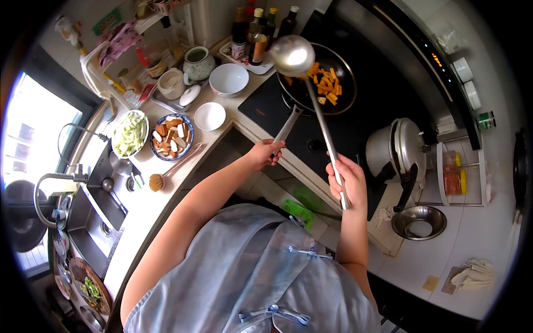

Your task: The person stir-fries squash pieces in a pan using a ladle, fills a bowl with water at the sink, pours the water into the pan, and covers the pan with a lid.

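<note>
My left hand (267, 154) grips the metal handle of a black frying pan (348, 100) on the dark stove. Orange strips of food (327, 83) lie in the pan. My right hand (348, 180) is closed around the long handle of a steel ladle (293, 55). The ladle's bowl is raised over the pan's left edge, and its shaft crosses above the pan. I cannot tell whether the bowl holds anything.
On the left counter stand a bowl of pale green slices (130, 134), a blue-rimmed bowl of brown and white pieces (171, 137), two white bowls (229, 80) and a brush (156, 182). Sauce bottles (258, 47) stand behind. A pressure cooker (383, 150) sits right of the pan.
</note>
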Available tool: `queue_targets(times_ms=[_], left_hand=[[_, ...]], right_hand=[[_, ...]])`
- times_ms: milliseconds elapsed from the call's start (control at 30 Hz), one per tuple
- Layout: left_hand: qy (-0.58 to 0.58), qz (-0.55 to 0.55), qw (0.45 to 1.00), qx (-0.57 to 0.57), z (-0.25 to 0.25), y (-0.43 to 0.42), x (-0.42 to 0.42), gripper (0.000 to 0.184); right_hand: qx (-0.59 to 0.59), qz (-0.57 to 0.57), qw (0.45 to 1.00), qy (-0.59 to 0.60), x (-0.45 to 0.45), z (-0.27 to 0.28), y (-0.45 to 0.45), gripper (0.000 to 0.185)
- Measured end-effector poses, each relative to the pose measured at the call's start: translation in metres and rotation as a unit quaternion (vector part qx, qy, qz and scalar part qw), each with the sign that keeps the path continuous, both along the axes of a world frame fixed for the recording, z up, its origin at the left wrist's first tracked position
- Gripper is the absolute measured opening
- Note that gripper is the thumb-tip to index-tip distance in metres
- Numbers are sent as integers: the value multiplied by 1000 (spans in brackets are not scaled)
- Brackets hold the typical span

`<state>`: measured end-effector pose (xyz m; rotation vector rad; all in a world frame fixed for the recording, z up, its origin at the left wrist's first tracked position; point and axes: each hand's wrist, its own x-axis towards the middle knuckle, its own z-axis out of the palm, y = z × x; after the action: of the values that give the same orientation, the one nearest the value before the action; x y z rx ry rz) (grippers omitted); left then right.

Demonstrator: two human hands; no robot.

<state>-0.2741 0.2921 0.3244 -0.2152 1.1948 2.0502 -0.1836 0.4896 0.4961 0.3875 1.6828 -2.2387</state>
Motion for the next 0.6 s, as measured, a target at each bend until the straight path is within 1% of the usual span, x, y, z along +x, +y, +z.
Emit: queue_targets(times_ms=[33,67,100,167,267,333,500,600], left_hand=[[-1,-2,1000,0,-1,1,0,22],[-3,-3,1000,0,-2,1,0,23],[-4,-4,1000,0,-3,1,0,23],[-5,-10,1000,-2,-5,2,-2,24],[-16,-7,1000,-1,-3,3,-1,24],[-26,-6,1000,-15,3,3,0,23],[-16,-9,1000,-16,-3,3,1,24],[-9,-13,1000,-17,-7,3,1,25]], right_hand=[[66,-13,998,14,-1,-6,9,16],[109,-22,994,23,-3,-12,17,18],[142,-46,989,22,-5,-19,24,16],[158,-34,987,-7,-6,-34,45,15],[162,-32,986,-16,-5,-48,58,14],[176,-29,984,-15,-4,-56,60,14],[187,-16,982,-7,-9,-64,56,13],[190,-13,981,-25,-16,-65,50,12]])
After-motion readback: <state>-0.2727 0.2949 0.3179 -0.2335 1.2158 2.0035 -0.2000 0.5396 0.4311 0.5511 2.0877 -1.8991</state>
